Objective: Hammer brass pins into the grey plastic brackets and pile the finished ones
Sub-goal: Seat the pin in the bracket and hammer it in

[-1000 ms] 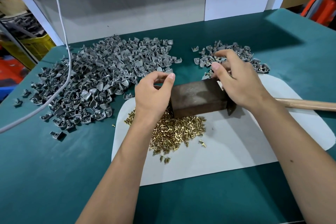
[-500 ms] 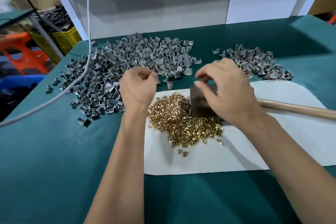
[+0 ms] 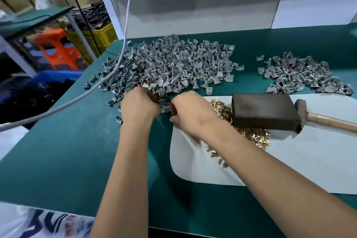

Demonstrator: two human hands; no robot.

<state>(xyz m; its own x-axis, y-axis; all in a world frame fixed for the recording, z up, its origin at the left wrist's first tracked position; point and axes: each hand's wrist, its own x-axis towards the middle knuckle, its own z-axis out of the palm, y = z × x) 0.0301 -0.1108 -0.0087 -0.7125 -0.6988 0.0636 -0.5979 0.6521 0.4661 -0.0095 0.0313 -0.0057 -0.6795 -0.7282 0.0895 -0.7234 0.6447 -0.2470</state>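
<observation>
A large pile of grey plastic brackets (image 3: 170, 63) lies at the back of the green table. My left hand (image 3: 139, 106) is at the pile's near edge, fingers curled down around a grey bracket there. My right hand (image 3: 191, 112) is just to its right with fingers curled toward a bracket (image 3: 164, 106) between the two hands; its fingertips are hidden. Brass pins (image 3: 253, 135) are heaped on a white sheet (image 3: 289, 160), partly under a dark metal block (image 3: 264, 112). A hammer (image 3: 328, 120) with a wooden handle lies behind the block. A smaller bracket pile (image 3: 301, 75) sits at the back right.
A white cable (image 3: 108, 81) hangs down across the left side of the large pile and off the table. Left of the table's edge stand a yellow crate (image 3: 100, 38), an orange stool (image 3: 56, 50) and a blue crate (image 3: 52, 77). A grey panel closes off the back.
Both hands have left the metal block and moved left to the near edge of the large bracket pile. The view has swung left, so the block and hammer now show uncovered.
</observation>
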